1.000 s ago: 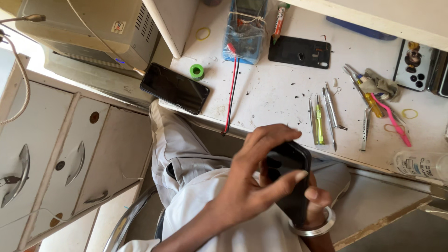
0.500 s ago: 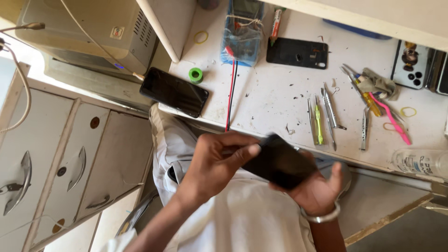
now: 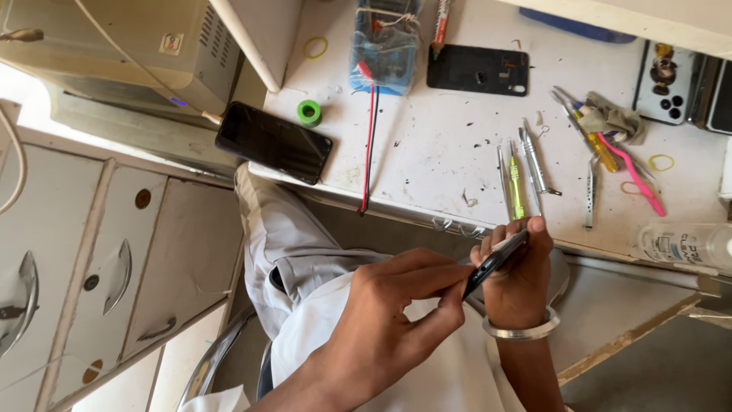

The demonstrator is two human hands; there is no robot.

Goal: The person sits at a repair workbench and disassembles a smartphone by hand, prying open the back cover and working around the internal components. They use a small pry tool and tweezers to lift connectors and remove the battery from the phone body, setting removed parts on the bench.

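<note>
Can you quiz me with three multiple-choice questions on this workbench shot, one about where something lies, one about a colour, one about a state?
1. Where does the dark phone with its screen up lie?
A. at the table's corner, past the edge
B. inside a drawer
C. on the floor

2. What colour is the small tape roll?
A. red
B. green
C. white

3. How is the black phone in the hands held?
A. flat, screen up
B. edge-on to the camera, right hand gripping, left hand at its lower edge
C. lying on the table

Answers: 1 A, it overhangs the white table's corner. 2 B, it is bright green. 3 B, only its thin side shows between the fingers.
</note>
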